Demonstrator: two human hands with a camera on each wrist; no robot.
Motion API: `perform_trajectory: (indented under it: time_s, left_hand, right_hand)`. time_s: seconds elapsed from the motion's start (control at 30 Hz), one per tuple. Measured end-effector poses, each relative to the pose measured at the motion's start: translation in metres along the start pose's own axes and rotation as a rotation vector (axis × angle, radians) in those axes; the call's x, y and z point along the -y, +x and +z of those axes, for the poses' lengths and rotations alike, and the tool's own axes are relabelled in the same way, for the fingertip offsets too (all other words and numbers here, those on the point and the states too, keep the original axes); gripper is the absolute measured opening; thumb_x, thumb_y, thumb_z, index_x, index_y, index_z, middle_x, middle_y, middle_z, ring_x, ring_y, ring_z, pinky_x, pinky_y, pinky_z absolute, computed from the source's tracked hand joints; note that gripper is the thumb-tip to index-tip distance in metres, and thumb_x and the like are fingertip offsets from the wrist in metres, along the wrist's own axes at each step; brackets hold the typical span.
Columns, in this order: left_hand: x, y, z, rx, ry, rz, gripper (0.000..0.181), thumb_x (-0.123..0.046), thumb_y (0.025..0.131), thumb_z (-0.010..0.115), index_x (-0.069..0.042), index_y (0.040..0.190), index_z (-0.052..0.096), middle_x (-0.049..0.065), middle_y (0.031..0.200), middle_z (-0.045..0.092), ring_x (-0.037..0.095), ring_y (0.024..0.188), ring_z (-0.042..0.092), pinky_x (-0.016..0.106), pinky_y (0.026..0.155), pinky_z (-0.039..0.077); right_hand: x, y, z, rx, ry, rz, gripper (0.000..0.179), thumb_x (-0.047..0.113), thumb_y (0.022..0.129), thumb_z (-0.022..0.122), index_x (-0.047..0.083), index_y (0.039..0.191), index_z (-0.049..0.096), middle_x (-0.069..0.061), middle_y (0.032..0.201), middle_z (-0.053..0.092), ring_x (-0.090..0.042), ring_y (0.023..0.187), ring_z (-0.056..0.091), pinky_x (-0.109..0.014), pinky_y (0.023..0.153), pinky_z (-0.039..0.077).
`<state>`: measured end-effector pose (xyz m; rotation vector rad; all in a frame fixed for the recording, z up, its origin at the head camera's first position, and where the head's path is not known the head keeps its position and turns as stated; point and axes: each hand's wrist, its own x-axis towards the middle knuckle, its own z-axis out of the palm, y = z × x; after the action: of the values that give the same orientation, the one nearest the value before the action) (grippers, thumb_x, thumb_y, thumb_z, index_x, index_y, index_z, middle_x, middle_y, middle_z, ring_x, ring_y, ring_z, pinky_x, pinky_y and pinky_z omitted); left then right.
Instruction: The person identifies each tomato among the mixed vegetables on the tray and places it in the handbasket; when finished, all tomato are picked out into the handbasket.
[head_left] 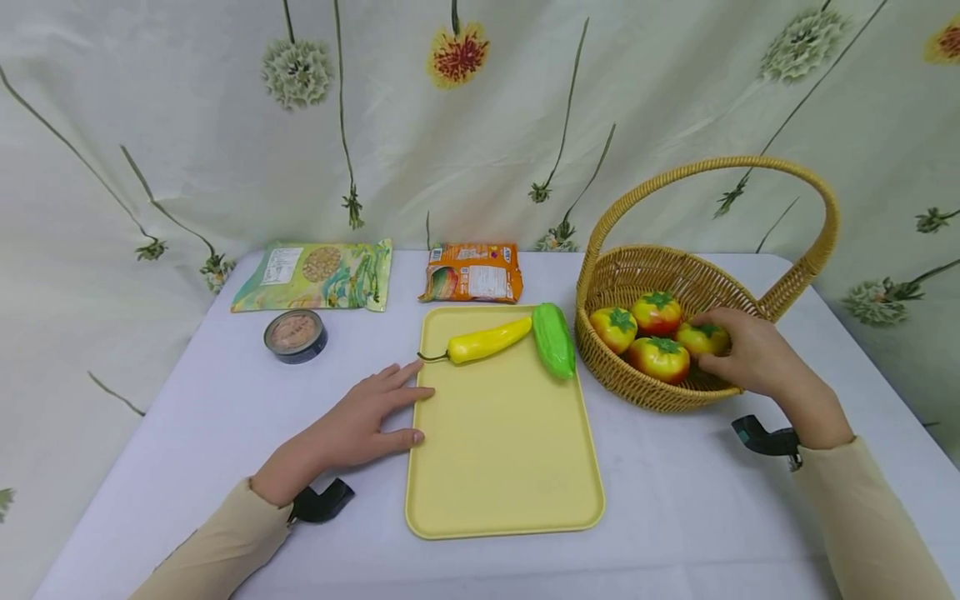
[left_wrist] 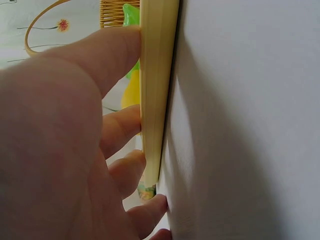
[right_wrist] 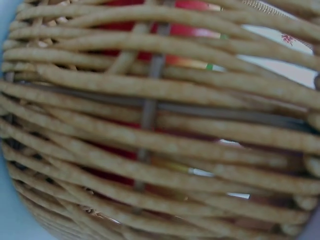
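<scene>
My left hand lies at the left edge of a yellow tray, fingers spread and fingertips at the rim; the left wrist view shows them against the tray's side. On the tray are a yellow chili pepper and, at its upper right corner, a green pepper-like vegetable. My right hand reaches into a wicker basket and grips a yellow-red tomato with a green leafy top. Several similar tomatoes lie beside it. Basket weave fills the right wrist view, hiding that hand.
Behind the tray lie a green snack bag and an orange packet. A small round can stands left of the tray. The basket's tall handle arches above it. A flowered cloth hangs behind the white table.
</scene>
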<state>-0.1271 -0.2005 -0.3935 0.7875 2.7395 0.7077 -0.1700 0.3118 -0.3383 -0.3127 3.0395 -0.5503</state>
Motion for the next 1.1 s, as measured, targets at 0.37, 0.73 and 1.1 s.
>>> perform_trajectory:
  time_s: [0.37,0.73,1.1]
  left_hand:
    - [0.0025,0.0015,0.001,-0.001,-0.004,-0.006,0.059,-0.041,0.093,0.072,-0.016,0.144,0.059,0.012,0.168,0.032,0.05,0.154,0.024,0.071,0.12,0.023]
    - [0.0018,0.0014,0.0011,-0.003,-0.004,-0.01,0.058,-0.041,0.093,0.072,-0.016,0.144,0.059,0.012,0.167,0.032,0.049,0.154,0.024,0.071,0.12,0.023]
    - [0.0003,-0.002,-0.0003,-0.013,0.0,0.01,0.057,-0.044,0.094,0.07,-0.016,0.143,0.06,0.014,0.166,0.035,0.052,0.151,0.027,0.073,0.117,0.026]
  right_hand:
    - [0.0004,0.0016,0.0006,-0.057,-0.015,-0.007,0.047,0.008,0.085,0.074,-0.009,0.126,0.061,-0.035,0.128,0.06,-0.048,0.107,0.056,-0.067,0.093,0.049]
    - [0.0007,-0.0006,0.0042,-0.112,-0.022,0.005,0.043,0.011,0.084,0.075,-0.008,0.12,0.063,-0.038,0.129,0.054,-0.053,0.116,0.049,-0.071,0.096,0.045]
    - [0.0025,0.0027,0.0071,-0.15,-0.015,-0.008,0.032,0.012,0.081,0.081,-0.002,0.102,0.062,-0.026,0.105,0.065,-0.033,0.083,0.056,-0.037,0.065,0.048]
